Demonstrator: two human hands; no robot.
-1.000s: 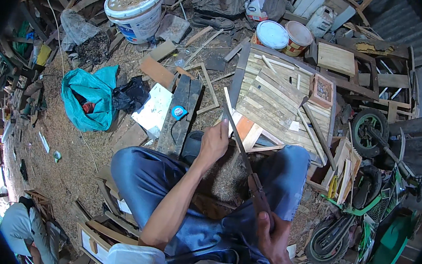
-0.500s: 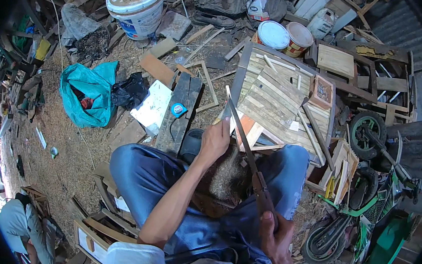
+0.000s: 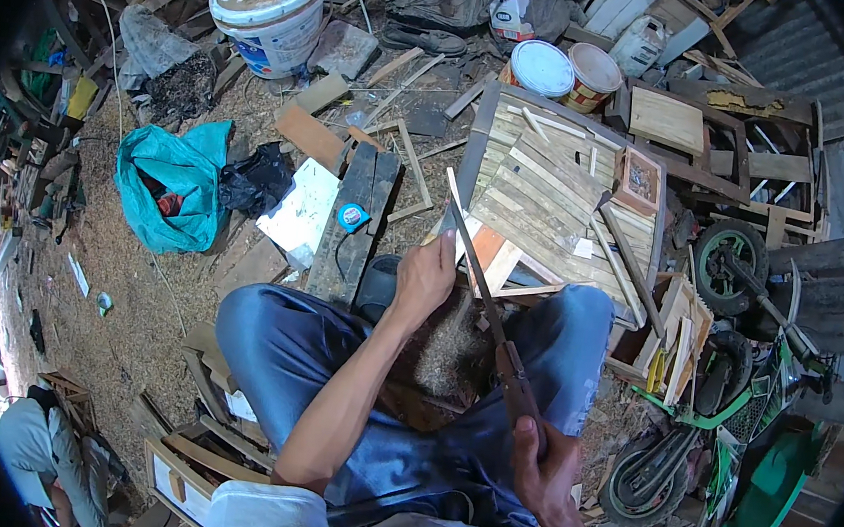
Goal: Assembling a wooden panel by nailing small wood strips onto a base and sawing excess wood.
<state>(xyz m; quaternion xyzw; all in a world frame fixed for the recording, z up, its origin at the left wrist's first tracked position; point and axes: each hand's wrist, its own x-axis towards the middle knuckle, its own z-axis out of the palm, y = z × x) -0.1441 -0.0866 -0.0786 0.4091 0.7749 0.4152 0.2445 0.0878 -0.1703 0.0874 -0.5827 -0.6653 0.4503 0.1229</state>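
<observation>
You are gripping a long knife [image 3: 485, 289] by its dark handle with your right hand [image 3: 544, 470], the fingers wrapped tightly around it low between your knees. Your left hand [image 3: 426, 279] is closed over a thin wooden strip [image 3: 470, 236] just ahead of you, pinning it against a fibrous stump [image 3: 449, 351] that is sitting between your thighs.

Compared with a second ago, the blade is lying at nearly the same slant, running from your right hand up past your left, but your left hand is sitting a little lower and closer to your lap, and your right hand is drawn slightly nearer to your body. Judging from that, you are working the blade along the strip in short strokes, shaving or splitting it, with the piece well held.

There is no counter here; you are sitting low over a dirt floor [image 3: 137, 309] covered in sawdust and offcuts. Just beyond your left hand a dark plank [image 3: 349, 232] is lying with a small blue and white tape measure [image 3: 351, 217] on it. Further out to the left, a teal bag [image 3: 168, 181] is slumping open, and past it a white bucket [image 3: 269, 4] is standing full of shavings. Beyond your right hand a slatted wooden panel [image 3: 549, 184] is leaning, with two paint tins [image 3: 564, 73] behind it. To the right of your right hand, small wheels [image 3: 728, 260] and green metal parts are piled up. Another person is crouching at the lower left edge.
</observation>
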